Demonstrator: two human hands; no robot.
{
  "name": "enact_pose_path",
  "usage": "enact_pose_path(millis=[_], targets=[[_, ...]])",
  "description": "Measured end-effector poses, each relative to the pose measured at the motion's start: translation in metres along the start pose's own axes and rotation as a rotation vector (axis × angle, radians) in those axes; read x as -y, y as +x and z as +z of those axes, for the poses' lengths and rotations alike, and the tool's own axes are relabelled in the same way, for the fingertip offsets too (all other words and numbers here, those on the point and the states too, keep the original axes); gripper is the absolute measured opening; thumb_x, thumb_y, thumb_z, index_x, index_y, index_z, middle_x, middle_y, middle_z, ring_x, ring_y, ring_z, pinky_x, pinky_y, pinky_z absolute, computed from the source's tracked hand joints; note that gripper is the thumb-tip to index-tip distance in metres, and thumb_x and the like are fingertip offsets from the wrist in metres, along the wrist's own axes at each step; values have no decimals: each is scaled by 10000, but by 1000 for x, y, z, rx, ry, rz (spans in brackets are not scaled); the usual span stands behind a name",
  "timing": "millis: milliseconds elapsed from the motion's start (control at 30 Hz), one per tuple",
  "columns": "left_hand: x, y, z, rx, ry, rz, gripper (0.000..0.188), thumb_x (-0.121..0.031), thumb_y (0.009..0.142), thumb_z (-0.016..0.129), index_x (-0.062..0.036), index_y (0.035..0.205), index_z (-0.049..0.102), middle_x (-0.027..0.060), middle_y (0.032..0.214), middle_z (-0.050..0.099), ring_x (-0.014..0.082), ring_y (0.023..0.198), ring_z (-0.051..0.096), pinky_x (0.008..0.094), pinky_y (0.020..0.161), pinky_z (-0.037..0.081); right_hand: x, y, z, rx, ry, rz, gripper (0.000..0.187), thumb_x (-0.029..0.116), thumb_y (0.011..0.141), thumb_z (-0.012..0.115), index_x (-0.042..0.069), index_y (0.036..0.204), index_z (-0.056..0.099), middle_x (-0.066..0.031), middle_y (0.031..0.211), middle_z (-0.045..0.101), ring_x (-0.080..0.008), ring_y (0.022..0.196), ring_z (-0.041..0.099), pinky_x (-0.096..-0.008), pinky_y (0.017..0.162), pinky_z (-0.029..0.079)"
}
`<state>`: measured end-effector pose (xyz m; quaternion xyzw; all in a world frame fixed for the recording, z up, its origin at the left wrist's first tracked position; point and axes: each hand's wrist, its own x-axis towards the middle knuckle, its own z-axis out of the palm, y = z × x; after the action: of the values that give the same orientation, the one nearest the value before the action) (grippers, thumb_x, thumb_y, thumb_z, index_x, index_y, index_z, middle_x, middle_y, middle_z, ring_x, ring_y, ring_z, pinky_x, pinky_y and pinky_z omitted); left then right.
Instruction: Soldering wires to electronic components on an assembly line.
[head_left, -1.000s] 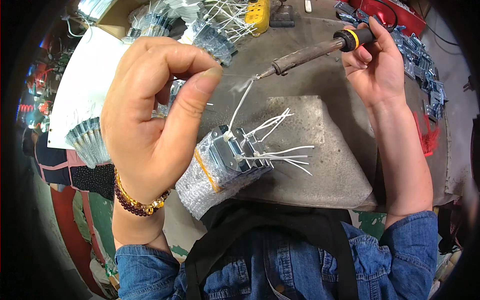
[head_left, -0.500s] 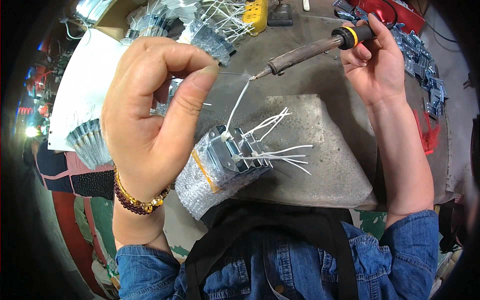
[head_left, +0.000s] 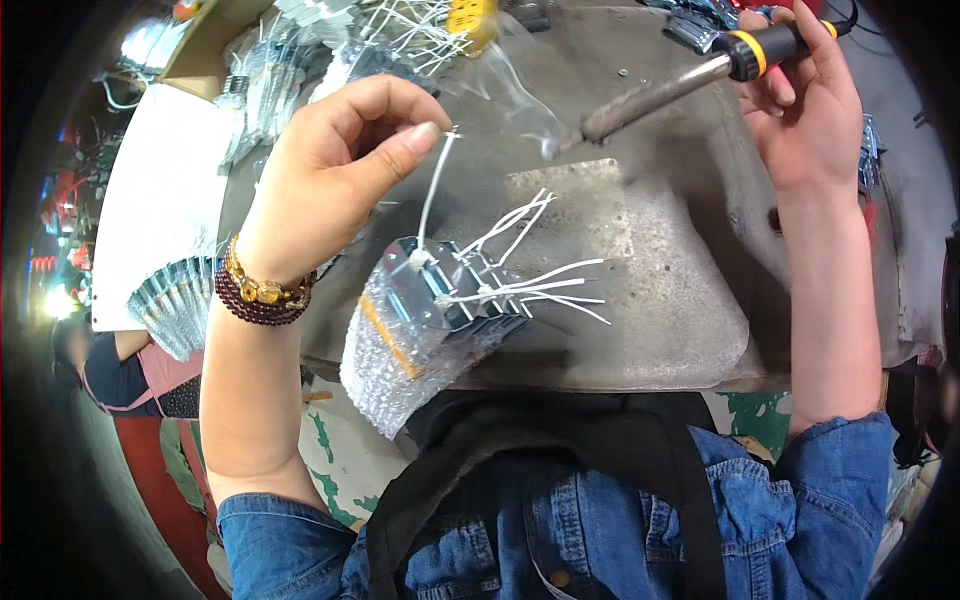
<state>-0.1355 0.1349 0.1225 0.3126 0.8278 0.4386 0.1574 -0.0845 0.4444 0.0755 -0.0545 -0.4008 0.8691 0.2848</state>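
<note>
My left hand [head_left: 350, 165], with beaded bracelets at its wrist, pinches thumb and forefinger together on a thin solder wire [head_left: 453, 131], of which only a short end shows. Beside those fingertips is the tip of a white wire [head_left: 434, 190] that rises from a bundle of metal parts [head_left: 425, 288]. Bubble wrap [head_left: 390, 385] and an orange band [head_left: 385, 335] surround the bundle, and more white wires [head_left: 560, 285] stick out to its right. My right hand [head_left: 805, 120] grips a soldering iron [head_left: 755, 52] by its black-and-yellow handle. The iron's blurred tip is apart from the wire, with smoke nearby.
Wrapped bundles with white wires [head_left: 410, 30] lie at the back left, near a yellow power strip [head_left: 472, 22]. Another wrapped stack [head_left: 175, 305] rests on the left by a white board [head_left: 160, 200]. Loose metal parts [head_left: 692, 30] sit at the far right. A person [head_left: 130, 370] is at far left.
My right hand has drawn the soldering iron up and right, off the white wire's tip. My left hand remains pinched beside that tip. Smoke now drifts between them, and the whole view has shifted slightly.
</note>
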Motion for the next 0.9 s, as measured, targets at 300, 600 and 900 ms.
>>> enact_pose_path(millis=[300,600,900], targets=[[1,24,11,213,86,-134,164,-143,932,677,-20,1032,635,-24,964,613,50,888,537,212,812,429,-9,-8,-15,204,-110,20,241,368,1011,492,142,947,545,-35,747,629,-63,416,425,-201,414,332],[5,27,17,185,31,-16,152,-138,922,685,-25,1017,649,-38,912,608,47,856,542,215,784,445,-8,-23,-5,162,-142,-17,236,373,1009,491,148,959,540,-31,755,624,-68,433,441,-200,421,338],[8,27,18,213,78,-69,172,-164,927,690,-31,1022,638,-42,947,599,39,883,535,205,796,432,-16,-12,-14,123,-159,-40,226,371,1011,491,153,971,537,-37,763,630,-60,428,434,-187,417,347]])
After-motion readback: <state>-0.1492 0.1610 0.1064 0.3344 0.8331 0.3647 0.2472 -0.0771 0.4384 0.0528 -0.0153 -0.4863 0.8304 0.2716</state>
